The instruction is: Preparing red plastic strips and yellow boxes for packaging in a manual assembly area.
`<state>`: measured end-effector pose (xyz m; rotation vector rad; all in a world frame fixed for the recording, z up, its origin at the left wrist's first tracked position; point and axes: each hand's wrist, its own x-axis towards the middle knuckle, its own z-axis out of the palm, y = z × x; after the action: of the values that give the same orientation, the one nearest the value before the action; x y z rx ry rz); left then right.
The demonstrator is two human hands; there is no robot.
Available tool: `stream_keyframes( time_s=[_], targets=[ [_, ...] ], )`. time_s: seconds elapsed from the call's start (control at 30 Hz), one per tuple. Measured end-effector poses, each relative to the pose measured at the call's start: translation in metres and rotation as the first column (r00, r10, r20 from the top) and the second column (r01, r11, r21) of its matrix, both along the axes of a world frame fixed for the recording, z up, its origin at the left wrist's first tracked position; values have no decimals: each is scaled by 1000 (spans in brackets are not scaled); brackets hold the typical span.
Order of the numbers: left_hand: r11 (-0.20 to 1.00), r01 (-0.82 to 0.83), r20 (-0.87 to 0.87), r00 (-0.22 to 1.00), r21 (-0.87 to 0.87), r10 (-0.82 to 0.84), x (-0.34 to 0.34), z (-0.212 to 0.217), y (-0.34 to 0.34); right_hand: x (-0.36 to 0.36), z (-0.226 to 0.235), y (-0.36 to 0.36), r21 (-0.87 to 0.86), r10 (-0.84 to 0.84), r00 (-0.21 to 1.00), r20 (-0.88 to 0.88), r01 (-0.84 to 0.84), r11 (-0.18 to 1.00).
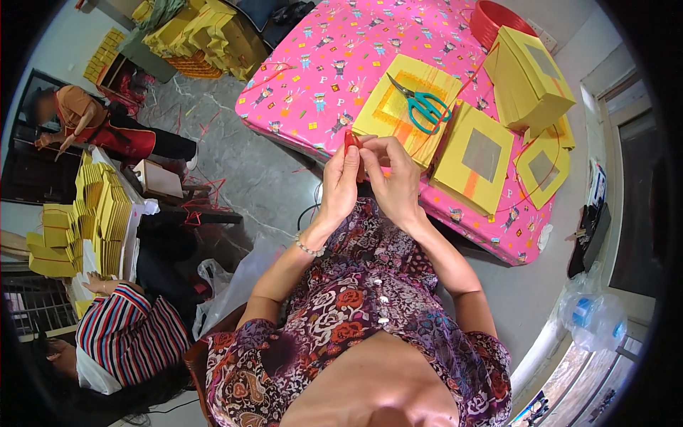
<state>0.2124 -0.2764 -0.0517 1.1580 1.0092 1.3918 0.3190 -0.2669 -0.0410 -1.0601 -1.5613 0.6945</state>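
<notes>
A small red item [351,140], too small to tell its kind, sticks up from the fingertips of my left hand [341,179], which is closed on it. My right hand [395,181] comes against it from the other side, its thumb and fingers bent in a pinch, partly hiding what they grip. Just beyond the hands, scissors [427,112] with teal handles lie with parted blades on a flat yellow paper stack [377,107] with an orange band. To the right lies a yellow paper piece with a grey square [482,154].
A pink patterned cover [313,78] spreads over the table. At its far right are a yellow box-like stack [530,85] and a red coil [498,25]. Two other people [142,334] work at the left beside yellow folded paper [99,213]. A plastic bottle [594,320] is at right.
</notes>
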Motion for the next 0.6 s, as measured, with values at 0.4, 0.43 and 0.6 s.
stream_keyframes(
  time_s=[0.4,0.43,0.6],
  targets=[
    [989,-137,367,924,48,111,-11,9,7,-22,-19,-1,85,113,994,7,-114,990],
    [986,-142,409,908,85,96,-14,11,8,-23,-20,-1,85,111,994,7,-111,990],
    [986,-25,561,824,166,-74,-22,42,3,-23,-36,-4,-176,449,891,-66,-453,874]
  ],
)
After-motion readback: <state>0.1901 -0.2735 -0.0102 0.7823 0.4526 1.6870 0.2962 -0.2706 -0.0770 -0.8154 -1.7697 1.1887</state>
